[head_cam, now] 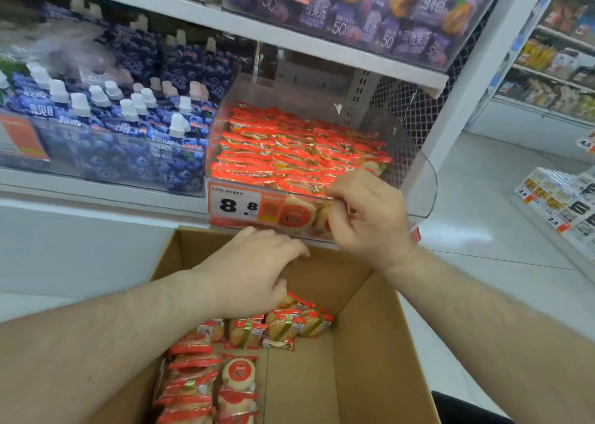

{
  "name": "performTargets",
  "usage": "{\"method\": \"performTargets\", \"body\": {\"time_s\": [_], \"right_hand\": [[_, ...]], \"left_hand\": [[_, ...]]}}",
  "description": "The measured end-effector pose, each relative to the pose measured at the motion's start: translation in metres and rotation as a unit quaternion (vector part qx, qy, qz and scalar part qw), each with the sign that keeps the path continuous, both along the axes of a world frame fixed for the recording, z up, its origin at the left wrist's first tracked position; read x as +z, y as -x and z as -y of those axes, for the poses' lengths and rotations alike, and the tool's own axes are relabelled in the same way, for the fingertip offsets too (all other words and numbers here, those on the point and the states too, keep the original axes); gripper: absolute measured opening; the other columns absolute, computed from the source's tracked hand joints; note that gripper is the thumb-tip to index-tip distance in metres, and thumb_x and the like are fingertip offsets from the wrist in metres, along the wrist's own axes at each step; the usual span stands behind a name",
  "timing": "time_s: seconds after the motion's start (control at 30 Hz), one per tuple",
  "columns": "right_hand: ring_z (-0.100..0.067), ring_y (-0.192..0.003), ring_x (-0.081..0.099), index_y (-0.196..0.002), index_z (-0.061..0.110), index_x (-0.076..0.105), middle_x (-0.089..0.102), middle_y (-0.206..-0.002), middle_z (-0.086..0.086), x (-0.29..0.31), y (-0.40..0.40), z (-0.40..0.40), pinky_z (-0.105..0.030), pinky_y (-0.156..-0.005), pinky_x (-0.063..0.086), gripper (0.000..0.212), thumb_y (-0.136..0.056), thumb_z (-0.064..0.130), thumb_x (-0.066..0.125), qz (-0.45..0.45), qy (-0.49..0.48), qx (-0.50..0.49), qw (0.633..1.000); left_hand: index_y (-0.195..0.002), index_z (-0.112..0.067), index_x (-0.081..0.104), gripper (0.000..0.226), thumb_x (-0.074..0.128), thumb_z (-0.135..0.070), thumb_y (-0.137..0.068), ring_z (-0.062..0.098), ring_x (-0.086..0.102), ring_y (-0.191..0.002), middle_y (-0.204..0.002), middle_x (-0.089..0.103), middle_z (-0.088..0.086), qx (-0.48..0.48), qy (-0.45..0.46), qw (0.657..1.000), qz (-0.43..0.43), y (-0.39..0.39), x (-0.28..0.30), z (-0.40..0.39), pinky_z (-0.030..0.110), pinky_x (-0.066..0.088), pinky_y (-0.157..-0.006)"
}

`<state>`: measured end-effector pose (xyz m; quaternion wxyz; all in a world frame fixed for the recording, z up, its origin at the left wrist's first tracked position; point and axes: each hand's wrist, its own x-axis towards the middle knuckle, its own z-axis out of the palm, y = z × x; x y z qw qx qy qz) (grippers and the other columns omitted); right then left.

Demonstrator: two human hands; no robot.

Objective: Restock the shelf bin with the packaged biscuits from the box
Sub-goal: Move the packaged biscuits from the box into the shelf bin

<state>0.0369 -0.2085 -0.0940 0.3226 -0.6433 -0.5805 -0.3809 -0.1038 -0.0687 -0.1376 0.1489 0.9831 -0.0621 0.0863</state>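
Observation:
A clear plastic shelf bin [418,179] with an "8.8" price label [235,204] is filled with red-wrapped biscuit packets [289,146]. My right hand [370,217] is at the bin's front rim, with fingers and thumb curled on a biscuit packet there; the hand hides most of it. Below stands an open cardboard box [370,343] with more biscuit packets [225,375] along its left side and back. My left hand [251,272] reaches into the box palm down, fingers relaxed, just over a packet [299,320]. It holds nothing that I can see.
Blue drink pouches with white caps [106,111] fill the bin to the left. Purple jelly packs [386,14] sit on the shelf above. A white upright post [476,79] ends the shelf on the right, with floor and further shelves [557,59] beyond.

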Motion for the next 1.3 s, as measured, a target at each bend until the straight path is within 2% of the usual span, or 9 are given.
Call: {"method": "performTargets", "body": {"time_s": [0.17,0.3,0.43,0.53,0.73,0.93,1.07,1.17,1.3], "right_hand": [[-0.017,-0.07,0.063,-0.075,0.01,0.068,0.066,-0.074,-0.001,-0.117,0.024,0.017,-0.029,-0.064,0.053,0.018,-0.074,0.013,0.051,-0.221,0.133,-0.069,0.964],[-0.02,-0.081,0.064,-0.083,0.021,0.068,0.072,-0.093,0.0,-0.206,0.003,0.024,-0.03,-0.074,0.055,0.017,-0.082,0.016,0.052,-0.521,0.362,-0.281,0.72],[-0.023,-0.061,0.061,-0.089,0.016,0.064,0.066,-0.077,-0.006,-0.27,0.004,0.018,-0.03,-0.057,0.052,0.013,-0.085,0.029,0.067,-0.741,0.296,-0.328,0.506],[-0.022,-0.058,0.065,-0.093,0.012,0.061,0.066,-0.075,-0.007,-0.31,0.005,0.007,-0.032,-0.057,0.054,0.033,-0.081,0.039,0.074,-0.825,0.178,-0.326,0.425],[-0.021,-0.063,0.066,-0.103,0.009,0.057,0.069,-0.083,-0.01,-0.326,0.008,-0.012,-0.031,-0.056,0.052,0.019,-0.089,0.017,0.067,-0.893,0.015,-0.285,0.349],[-0.021,-0.062,0.061,-0.092,0.006,0.063,0.069,-0.075,-0.01,-0.272,0.066,-0.001,-0.031,-0.06,0.049,0.011,-0.084,0.004,0.057,-0.896,0.003,-0.289,0.336],[-0.022,-0.069,0.059,-0.102,0.003,0.059,0.064,-0.088,-0.014,-0.222,0.096,-0.004,-0.031,-0.062,0.051,0.027,-0.079,-0.007,0.051,-0.931,-0.018,-0.174,0.321],[-0.024,-0.071,0.057,-0.105,-0.003,0.056,0.059,-0.095,-0.018,-0.193,0.107,-0.015,-0.031,-0.062,0.053,0.031,-0.077,-0.013,0.049,-0.95,-0.028,-0.072,0.303],[-0.024,-0.07,0.062,-0.093,0.004,0.055,0.059,-0.094,-0.018,-0.164,0.106,-0.025,-0.033,-0.068,0.055,0.018,-0.081,-0.007,0.047,-0.953,0.01,0.039,0.301]], "left_hand": [[-0.136,-0.031,0.044,0.051,0.056,-0.031,-0.087,0.012,0.048,-0.123,-0.132,0.053,-0.011,0.04,0.008,0.975,-0.218,-0.001,-0.024,-0.013,0.037,0.037,-0.104],[-0.131,-0.031,0.048,0.046,0.059,-0.027,-0.087,0.007,0.052,-0.11,-0.119,0.055,-0.015,0.067,0.059,0.962,-0.257,-0.002,-0.033,-0.022,0.032,0.044,-0.098],[-0.128,-0.031,0.051,0.043,0.06,-0.025,-0.086,0.006,0.052,-0.104,-0.112,0.054,-0.017,0.079,0.087,0.951,-0.285,-0.003,-0.045,-0.026,0.027,0.046,-0.092],[-0.127,-0.03,0.051,0.042,0.06,-0.024,-0.086,0.005,0.052,-0.106,-0.111,0.056,-0.017,0.082,0.098,0.944,-0.305,0.0,-0.055,-0.028,0.027,0.046,-0.093],[-0.128,-0.031,0.049,0.042,0.06,-0.025,-0.089,0.003,0.053,-0.104,-0.111,0.056,-0.018,0.1,0.137,0.922,-0.349,0.006,-0.061,-0.036,0.025,0.048,-0.092],[-0.13,-0.03,0.048,0.045,0.062,-0.025,-0.087,0.003,0.055,-0.095,-0.111,0.055,-0.017,0.132,0.16,0.905,-0.37,0.007,-0.058,-0.038,0.019,0.048,-0.081],[-0.141,-0.03,0.033,0.063,0.064,-0.032,-0.086,0.009,0.063,-0.087,-0.13,0.055,-0.004,0.174,0.172,0.893,-0.378,0.011,-0.053,-0.035,0.028,0.054,-0.078],[-0.146,-0.035,0.024,0.074,0.067,-0.031,-0.086,0.013,0.065,-0.079,-0.12,0.059,-0.003,0.227,0.254,0.866,-0.367,0.017,-0.053,-0.031,0.031,0.057,-0.074],[-0.132,-0.041,0.043,0.068,0.072,-0.009,-0.081,0.02,0.062,-0.076,-0.107,0.056,-0.004,0.278,0.399,0.822,-0.295,0.018,-0.054,-0.027,0.039,0.058,-0.071]]}}
